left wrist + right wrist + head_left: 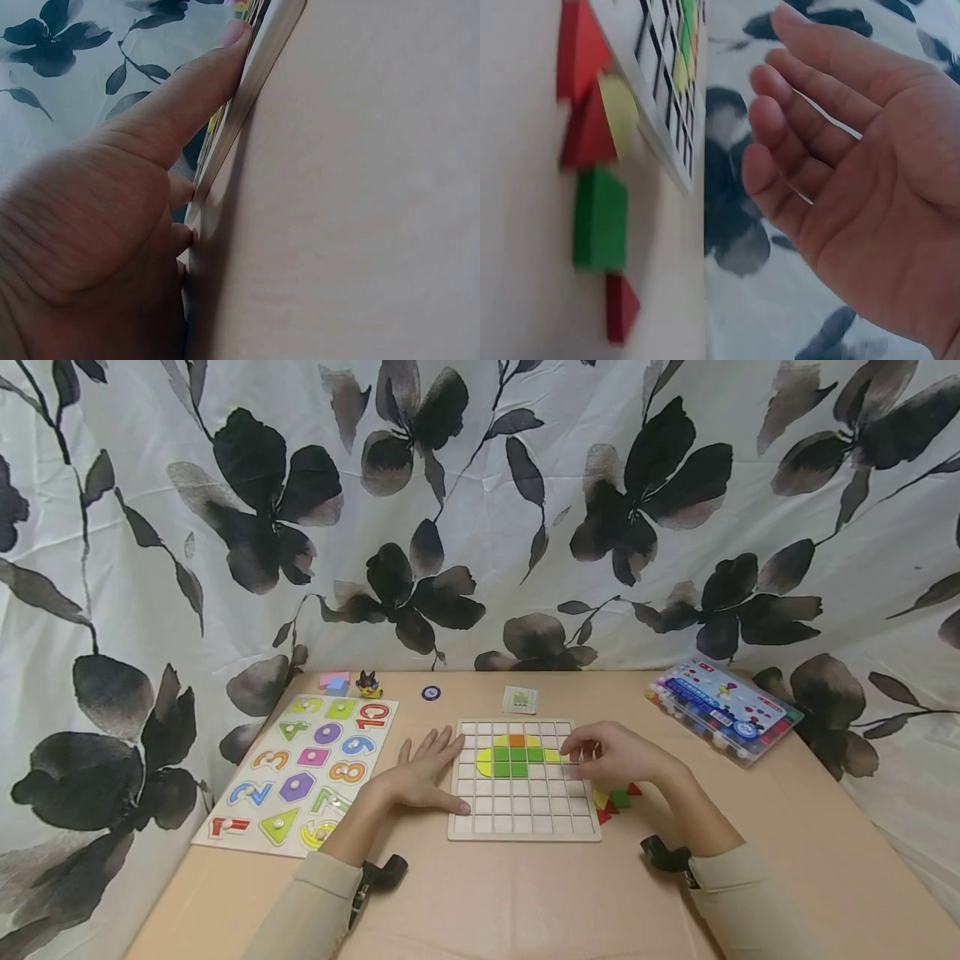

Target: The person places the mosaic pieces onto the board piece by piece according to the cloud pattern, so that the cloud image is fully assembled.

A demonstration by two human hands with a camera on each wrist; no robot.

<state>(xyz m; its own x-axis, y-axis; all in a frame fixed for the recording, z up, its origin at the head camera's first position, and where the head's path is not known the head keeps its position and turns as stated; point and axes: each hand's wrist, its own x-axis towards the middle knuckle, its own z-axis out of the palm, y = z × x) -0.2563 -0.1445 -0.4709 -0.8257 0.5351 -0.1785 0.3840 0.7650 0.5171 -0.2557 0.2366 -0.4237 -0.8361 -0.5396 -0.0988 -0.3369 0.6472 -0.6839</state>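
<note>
A white grid board (525, 806) lies on the table, its upper cells filled with green squares (510, 762), an orange square (517, 740) and yellow curved pieces (483, 763). My left hand (417, 777) spreads its fingers along the board's left edge, the thumb (202, 90) touching the rim. Over the board's right edge hovers my right hand (618, 753), its fingers loosely bent; the right wrist view shows nothing between them. Below it, beside the board, lie a loose green block (600, 219), several red triangular blocks (622, 309) and a yellow piece (619, 116).
A number-and-shape puzzle board (258, 768) covers the table's left side. Along the back are a small figurine (369, 685), pink and blue blocks (337, 686), a round dark token (431, 693) and a pattern card (521, 700). A clear plastic case (723, 710) stands back right.
</note>
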